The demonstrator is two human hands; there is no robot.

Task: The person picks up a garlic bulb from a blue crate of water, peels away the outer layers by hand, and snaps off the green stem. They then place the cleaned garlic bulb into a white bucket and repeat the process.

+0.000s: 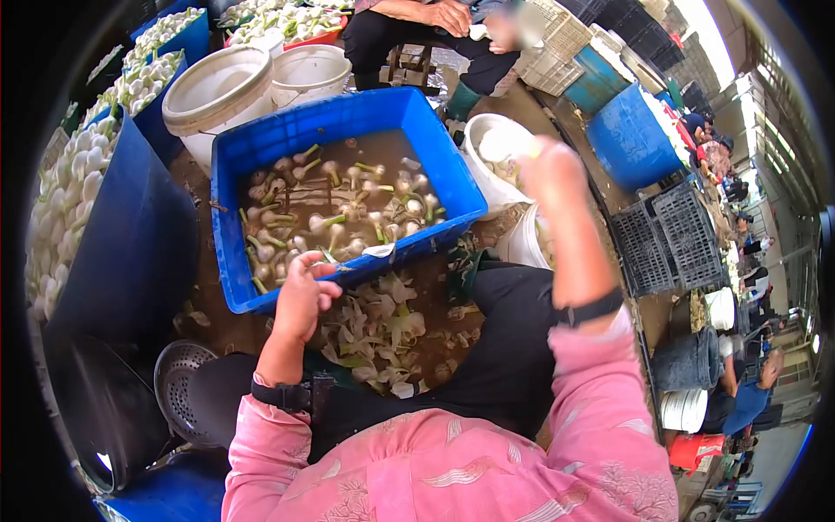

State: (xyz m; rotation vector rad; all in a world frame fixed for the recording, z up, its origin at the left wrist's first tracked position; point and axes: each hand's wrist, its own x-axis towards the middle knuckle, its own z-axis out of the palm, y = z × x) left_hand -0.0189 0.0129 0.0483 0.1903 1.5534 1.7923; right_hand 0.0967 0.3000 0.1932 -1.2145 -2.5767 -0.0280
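Observation:
My left hand (306, 296) is at the front rim of a blue tub (228, 217), fingers apart and holding nothing I can see. In the tub's murky water float several garlic bulbs (326, 222) with green stem stubs. Smeared by motion, my right hand (557, 178) is raised beside a white bucket (480, 161) to the right of the tub. Its fingers are blurred, so whether it grips anything does not show. Pale garlic lies inside that bucket. A second white bucket (519, 242) stands closer to my knee.
Garlic peelings (383, 335) litter the floor between my legs. Two large white buckets (217, 91) stand behind the tub, and blue bins (130, 217) heaped with garlic line the left. A co-worker (417, 35) sits opposite, handling garlic. Black crates (670, 235) stand at right.

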